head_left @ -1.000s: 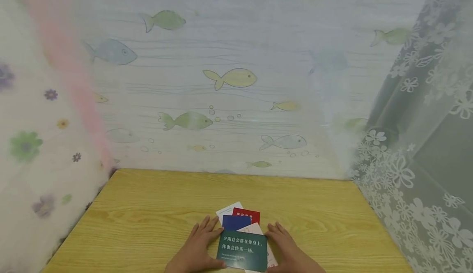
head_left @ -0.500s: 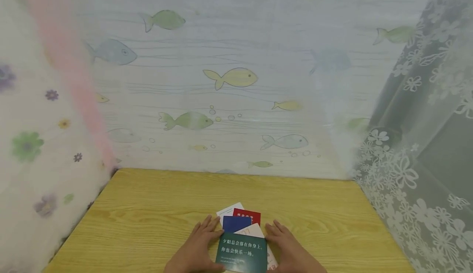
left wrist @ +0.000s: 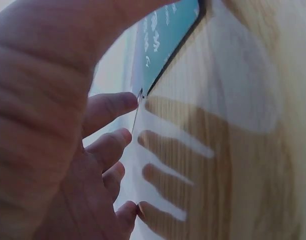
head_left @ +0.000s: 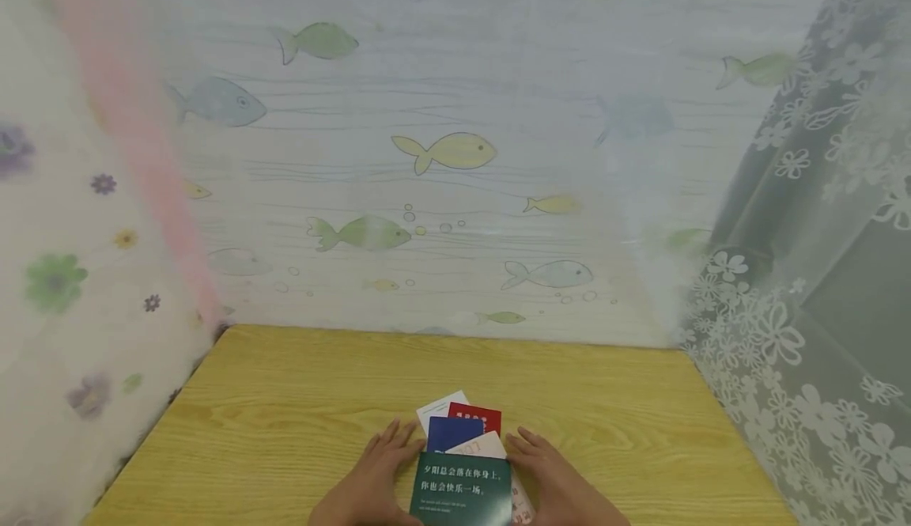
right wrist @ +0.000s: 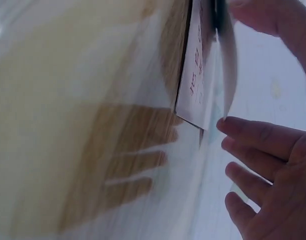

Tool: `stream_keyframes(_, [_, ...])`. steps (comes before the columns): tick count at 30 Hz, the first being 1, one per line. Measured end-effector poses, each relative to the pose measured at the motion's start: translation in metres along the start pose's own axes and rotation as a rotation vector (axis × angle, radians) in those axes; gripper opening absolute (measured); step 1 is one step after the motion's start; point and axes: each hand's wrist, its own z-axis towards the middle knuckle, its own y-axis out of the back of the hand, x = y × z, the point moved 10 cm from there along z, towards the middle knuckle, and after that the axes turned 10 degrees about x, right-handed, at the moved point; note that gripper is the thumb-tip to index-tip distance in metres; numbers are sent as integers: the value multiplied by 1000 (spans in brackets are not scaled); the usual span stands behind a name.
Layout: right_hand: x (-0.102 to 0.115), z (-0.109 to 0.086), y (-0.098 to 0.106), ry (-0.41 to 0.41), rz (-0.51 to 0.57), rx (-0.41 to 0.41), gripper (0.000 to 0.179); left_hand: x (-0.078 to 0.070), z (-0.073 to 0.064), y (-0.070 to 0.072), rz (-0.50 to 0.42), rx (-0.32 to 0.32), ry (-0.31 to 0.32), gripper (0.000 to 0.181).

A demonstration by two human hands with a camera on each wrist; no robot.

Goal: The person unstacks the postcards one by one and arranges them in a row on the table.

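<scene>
A dark green card [head_left: 461, 488] with white lettering lies over a fanned group of cards near the front of the table. My left hand [head_left: 373, 474] holds its left side, thumb at the near end and index fingertip at the far corner. On the opposite side, my right hand [head_left: 562, 482] holds it between thumb and index fingertip. The right wrist view shows this card raised and slightly bowed above a white card with red print [right wrist: 192, 90]. Beyond it are a blue card [head_left: 451, 431], a red card [head_left: 489, 417] and a white card [head_left: 436, 410], partly overlapped.
The wood-grain table [head_left: 299, 384] extends behind and beside the cards. A fish-patterned backdrop [head_left: 455, 233] rises at its far edge. Flowered cloth [head_left: 107, 273] hangs on the left, and a lace curtain [head_left: 797, 312] on the right.
The green card has shifted slightly left and nearer to me with both hands, uncovering more of the pale card beneath. The other cards stay nearly where they were.
</scene>
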Motion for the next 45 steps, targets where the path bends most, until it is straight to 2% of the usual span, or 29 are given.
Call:
stream_keyframes(3, [-2, -2, -2, 6, 63, 9, 99, -1, 0, 1, 5, 0, -26, 112])
stream_keyframes(12, [1, -7, 2, 50, 118, -13, 91, -2, 1, 3, -29, -20, -69, 104])
stream_keyframes(17, [3, -7, 4, 77, 124, -14, 89, -1, 3, 2, -31, -19, -67, 103])
stream_keyframes(23, [-3, -6, 4, 40, 181, -10, 96, 2, 2, 1, -53, -17, -58, 98])
stream_keyframes(29, [-2, -8, 6, 80, 140, -47, 87, 1, 1, 5, -74, -39, -83, 84])
stream_keyframes(34, [1, -9, 5, 98, 79, -88, 81, 1, 2, 5, -78, -42, -79, 80])
stream_keyframes(38, [1, -6, 1, 58, 51, -65, 83, 3, 4, 2, -56, -39, -62, 90])
stream_keyframes(42, [-2, -2, -7, -18, 78, -5, 83, 7, 6, -1, -34, -32, -19, 106])
stream_keyframes(45, [-3, 2, -11, -76, 83, 22, 88, 7, 6, -1, -13, -32, -3, 109])
